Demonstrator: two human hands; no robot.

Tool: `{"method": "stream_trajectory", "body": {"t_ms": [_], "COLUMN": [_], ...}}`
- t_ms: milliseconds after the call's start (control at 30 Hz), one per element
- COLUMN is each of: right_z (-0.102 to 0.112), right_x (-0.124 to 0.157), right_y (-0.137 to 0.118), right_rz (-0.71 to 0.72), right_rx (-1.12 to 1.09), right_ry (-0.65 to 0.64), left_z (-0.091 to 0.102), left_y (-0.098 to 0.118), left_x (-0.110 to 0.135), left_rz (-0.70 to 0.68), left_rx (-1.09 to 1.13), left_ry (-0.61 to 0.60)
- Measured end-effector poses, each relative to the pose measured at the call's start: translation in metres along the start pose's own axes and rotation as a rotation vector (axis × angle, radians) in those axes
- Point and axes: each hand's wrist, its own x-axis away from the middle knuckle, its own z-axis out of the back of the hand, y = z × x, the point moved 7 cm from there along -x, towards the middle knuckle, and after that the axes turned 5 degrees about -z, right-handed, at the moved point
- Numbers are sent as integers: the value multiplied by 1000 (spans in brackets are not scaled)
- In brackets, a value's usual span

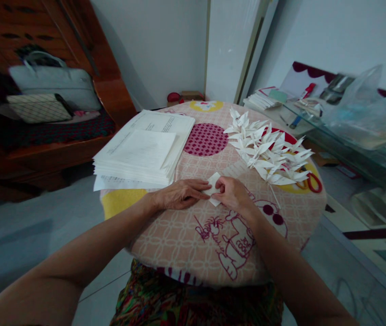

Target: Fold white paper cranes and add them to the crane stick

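Observation:
A small folded piece of white paper (215, 179) lies on the cloth-covered round table (169, 226), between my two hands. My left hand (183, 194) rests on the table with its fingers stretched toward the right, their tips on the paper's left side. With curled fingers, my right hand (231, 194) pinches the paper's right side. Beyond my left hand stands a thick stack of printed paper sheets (128, 156), with smaller sheets on top. A heap of pointed folded paper pieces (267, 147) spreads over the table's right side.
Red-handled scissors (314, 182) lie at the table's right edge, partly under the heap. To the right, a glass shelf (352, 142) holds plastic bags and papers. A wooden bench (104, 122) with a grey handbag (55, 83) is at the left.

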Motion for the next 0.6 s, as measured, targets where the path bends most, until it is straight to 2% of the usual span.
{"method": "stream_trajectory", "body": {"t_ms": [167,467,600], "right_z": [1,7,6], "right_x": [-1,-9,-6], "right_y": [-4,21,19], "right_rz": [-43,-56,-74], "right_rx": [42,-89,-38], "right_ry": [-22,1,6], "left_z": [-2,-1,0], "left_y": [0,0,0], "left_x": [1,1,0], "left_rz": [-9,-11,-12], "left_rx": [-18,-1,8], "left_ry": [-1,13,25]}}
